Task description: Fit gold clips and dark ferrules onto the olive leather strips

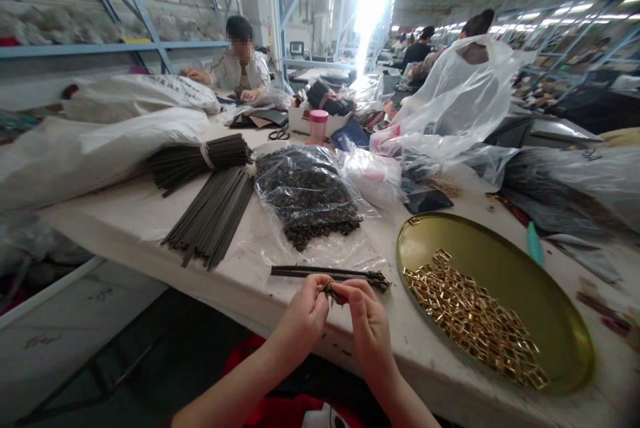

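Observation:
My left hand point(306, 308) and my right hand point(369, 321) meet above the table's front edge, fingertips pinched close together. Between them is a small gold buckle point(326, 287) with a dark strap piece at it; the fingers hide most of both. Just behind my fingers lie several thin dark straps point(300, 271), with gold buckles point(384, 281) at their right end. Beyond these, an opened clear bag point(305, 181) spills small dark loops point(320, 231). To the right, a round gold-coloured tray point(525, 281) holds a heap of gold buckles point(465, 301).
Dark straps point(213, 215) lie fanned out at the left, beside a tied bundle point(220, 153). White sacks point(100, 148) cover the left side. Farther back are scissors point(279, 133), a pink-lidded jar point(318, 127) and plastic bags point(450, 108). A co-worker point(243, 68) sits across the table.

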Demonstrator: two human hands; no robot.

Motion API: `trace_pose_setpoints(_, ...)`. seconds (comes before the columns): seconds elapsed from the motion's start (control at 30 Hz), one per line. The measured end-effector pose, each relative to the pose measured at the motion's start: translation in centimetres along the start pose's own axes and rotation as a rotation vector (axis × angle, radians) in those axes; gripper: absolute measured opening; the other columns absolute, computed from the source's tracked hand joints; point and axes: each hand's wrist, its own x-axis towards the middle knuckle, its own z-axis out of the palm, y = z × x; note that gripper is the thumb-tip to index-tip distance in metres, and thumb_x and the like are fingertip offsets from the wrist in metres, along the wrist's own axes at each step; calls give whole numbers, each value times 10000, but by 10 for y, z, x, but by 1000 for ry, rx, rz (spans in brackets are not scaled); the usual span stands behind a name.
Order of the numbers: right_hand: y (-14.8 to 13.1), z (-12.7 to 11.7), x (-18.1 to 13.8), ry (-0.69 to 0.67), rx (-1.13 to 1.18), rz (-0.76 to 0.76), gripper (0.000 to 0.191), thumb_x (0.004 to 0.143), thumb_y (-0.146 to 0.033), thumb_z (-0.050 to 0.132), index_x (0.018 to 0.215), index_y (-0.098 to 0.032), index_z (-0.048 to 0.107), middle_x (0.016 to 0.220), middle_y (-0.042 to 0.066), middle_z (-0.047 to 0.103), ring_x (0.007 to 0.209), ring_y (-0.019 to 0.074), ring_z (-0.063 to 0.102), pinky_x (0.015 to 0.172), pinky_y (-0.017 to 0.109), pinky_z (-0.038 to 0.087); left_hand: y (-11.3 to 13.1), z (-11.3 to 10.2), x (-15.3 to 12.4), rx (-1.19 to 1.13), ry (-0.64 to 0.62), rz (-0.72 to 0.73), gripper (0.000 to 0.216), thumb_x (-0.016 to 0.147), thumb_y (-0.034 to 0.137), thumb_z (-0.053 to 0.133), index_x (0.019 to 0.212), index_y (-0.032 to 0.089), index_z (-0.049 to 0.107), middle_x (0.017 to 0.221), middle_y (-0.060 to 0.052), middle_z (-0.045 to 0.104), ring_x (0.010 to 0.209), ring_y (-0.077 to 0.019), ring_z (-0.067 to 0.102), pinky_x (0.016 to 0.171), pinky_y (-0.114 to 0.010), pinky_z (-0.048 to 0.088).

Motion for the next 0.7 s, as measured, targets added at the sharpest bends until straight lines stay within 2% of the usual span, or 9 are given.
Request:
trace_pose_setpoints(0.13, 5, -2, -1, 33, 262, 347, 210, 779, -382, 571, 713, -184, 596, 621, -24, 506, 594, 115, 471, 594, 245, 394, 8, -2, -7, 130, -110, 67, 235, 828, 120, 334, 994, 141, 499, 887, -50, 596, 844, -167, 541, 776, -292, 397)
trace_pose_setpoints(0.2, 8, -2, -3, 4, 476, 533, 210, 713, -388, 647, 775, -198, 586, 664, -34, 539, 581, 98, 481, 573, 227, 400, 11, -4, -11, 175, -180, 97, 252, 835, 129, 332, 1010, 142, 513, 913, -58, 604, 857, -173, 545, 778, -291, 403)
trace_pose_setpoints(0.27, 8, -3, -7, -74, 623, 634, 268, 687, -386, 673, 882, -220, 593, 756, -25, 582, 621, 99, 520, 591, 225, 421, 13, -5, -13, 187, -242, 112, 269, 849, 153, 335, 1050, 152, 513, 958, -64, 611, 880, -176, 552, 786, -286, 409)
trace_pose_setpoints(0.37, 5, -5, -13, -176, 626, 623, 353, 723, -385, 643, 1045, -251, 588, 869, -6, 625, 772, 128, 572, 707, 250, 446, 13, -7, -17, 191, -277, 109, 301, 868, 196, 340, 1131, 158, 482, 1056, -82, 597, 960, -184, 544, 843, -293, 400)
trace_pose_setpoints(0.5, -1, -3, -18, -188, 516, 558, 392, 764, -422, 592, 1131, -284, 572, 1048, 6, 637, 1016, 168, 542, 906, 309, 388, 10, -8, -20, 235, -249, 50, 413, 878, 229, 330, 1279, 133, 339, 1122, -128, 567, 994, -206, 537, 869, -339, 392)
trace_pose_setpoints(0.6, -4, 1, -22, -211, 428, 480, 416, 784, -497, 522, 1098, -239, 610, 1019, 40, 657, 1008, 209, 554, 880, 347, 416, 8, -8, -21, 246, -255, 17, 486, 881, 237, 324, 1348, 141, 229, 1068, -123, 586, 925, -200, 559, 827, -346, 412)
trace_pose_setpoints(0.7, -4, 5, -28, -178, 360, 398, 429, 820, -493, 461, 1125, -221, 591, 1036, 64, 654, 958, 220, 582, 823, 360, 454, 7, -7, -20, 185, -218, 22, 505, 875, 241, 354, 1353, 145, 222, 1037, -106, 595, 918, -184, 553, 818, -319, 411)
